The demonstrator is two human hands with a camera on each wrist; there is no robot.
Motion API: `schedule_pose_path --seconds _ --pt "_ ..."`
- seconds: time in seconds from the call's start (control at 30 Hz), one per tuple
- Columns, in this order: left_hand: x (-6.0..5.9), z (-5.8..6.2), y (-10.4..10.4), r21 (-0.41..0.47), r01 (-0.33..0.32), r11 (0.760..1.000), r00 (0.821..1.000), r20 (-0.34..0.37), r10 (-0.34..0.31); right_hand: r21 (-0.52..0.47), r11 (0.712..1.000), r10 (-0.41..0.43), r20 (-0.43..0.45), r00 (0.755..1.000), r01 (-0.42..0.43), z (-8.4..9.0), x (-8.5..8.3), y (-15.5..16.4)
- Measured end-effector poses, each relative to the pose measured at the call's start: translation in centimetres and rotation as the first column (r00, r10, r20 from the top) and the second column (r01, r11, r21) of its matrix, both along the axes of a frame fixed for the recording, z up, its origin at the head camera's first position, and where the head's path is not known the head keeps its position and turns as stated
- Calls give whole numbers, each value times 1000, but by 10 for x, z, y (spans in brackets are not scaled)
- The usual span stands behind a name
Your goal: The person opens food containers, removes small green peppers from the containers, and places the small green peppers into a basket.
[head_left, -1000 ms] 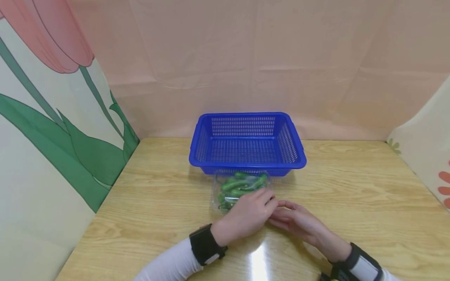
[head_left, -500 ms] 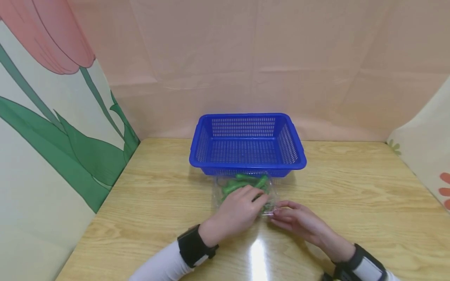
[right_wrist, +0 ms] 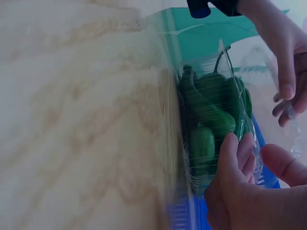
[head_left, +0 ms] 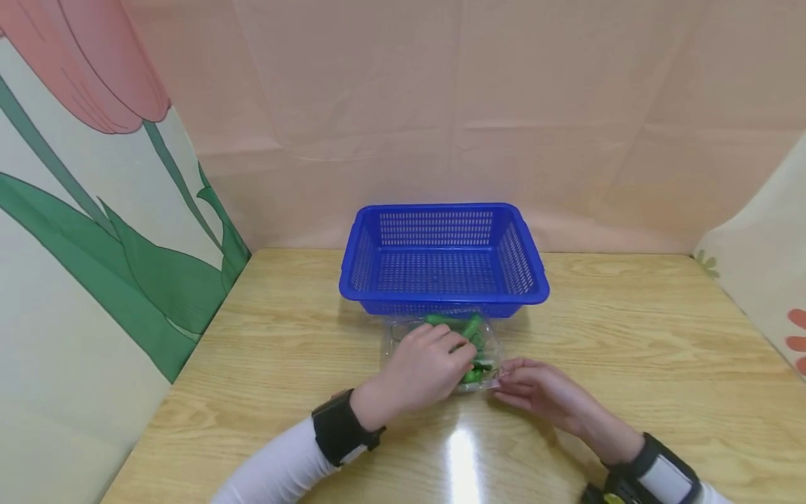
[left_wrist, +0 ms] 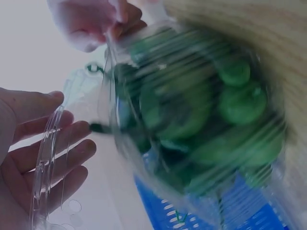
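Note:
A clear plastic clamshell box (right_wrist: 199, 179) of green peppers (head_left: 471, 325) is on the wooden table, tight against the front of the blue basket (head_left: 443, 297). My left hand (head_left: 418, 364) is over the box in the head view and hides part of the peppers. In the left wrist view it holds the edge of the raised clear lid (left_wrist: 43, 177) between thumb and fingers. At the near right corner, my right hand (head_left: 544, 392) grips the box's rim, fingers against the outer wall and thumb on the other side. Pepper stems stick out past the rim in the left wrist view.
Behind the box, the blue basket's perforated floor (head_left: 434, 269) shows no contents. A pink sheet (head_left: 453, 105) hangs at the table's far edge. To the left stands a tulip-printed panel (head_left: 94, 280). Bare wooden tabletop (head_left: 630, 329) extends to the right.
My left hand has drawn away leftward from the right hand, over the peppers, with the lid raised along. The box's near right corner has shifted slightly right with my right hand.

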State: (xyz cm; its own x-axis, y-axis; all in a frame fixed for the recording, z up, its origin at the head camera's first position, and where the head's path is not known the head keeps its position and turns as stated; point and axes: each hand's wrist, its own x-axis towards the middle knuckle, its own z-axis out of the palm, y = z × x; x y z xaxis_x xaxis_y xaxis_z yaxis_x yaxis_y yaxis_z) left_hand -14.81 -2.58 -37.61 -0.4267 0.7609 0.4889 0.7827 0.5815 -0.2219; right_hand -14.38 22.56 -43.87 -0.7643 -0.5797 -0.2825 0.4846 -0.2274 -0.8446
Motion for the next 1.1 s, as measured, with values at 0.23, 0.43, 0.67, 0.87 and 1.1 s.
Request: schedule_pose_path --seconds 0.23,0.43,0.67,0.87,1.1 --pt "-3 7 2 28 19 999 1000 -2 -19 -27 999 42 -25 999 -43 -4 -5 7" --pt "-6 13 3 83 46 995 998 -39 -43 -52 995 85 -19 996 -86 -5 -8 19" --pt "-8 24 2 92 37 995 999 -24 -35 -105 990 99 22 995 -96 -7 -11 34" --pt "-8 31 1 70 9 998 1000 12 -10 -94 990 109 24 994 -106 -8 -15 44" --pt "-8 36 1 59 23 998 999 33 -25 -98 987 127 7 992 -126 -7 -19 54"
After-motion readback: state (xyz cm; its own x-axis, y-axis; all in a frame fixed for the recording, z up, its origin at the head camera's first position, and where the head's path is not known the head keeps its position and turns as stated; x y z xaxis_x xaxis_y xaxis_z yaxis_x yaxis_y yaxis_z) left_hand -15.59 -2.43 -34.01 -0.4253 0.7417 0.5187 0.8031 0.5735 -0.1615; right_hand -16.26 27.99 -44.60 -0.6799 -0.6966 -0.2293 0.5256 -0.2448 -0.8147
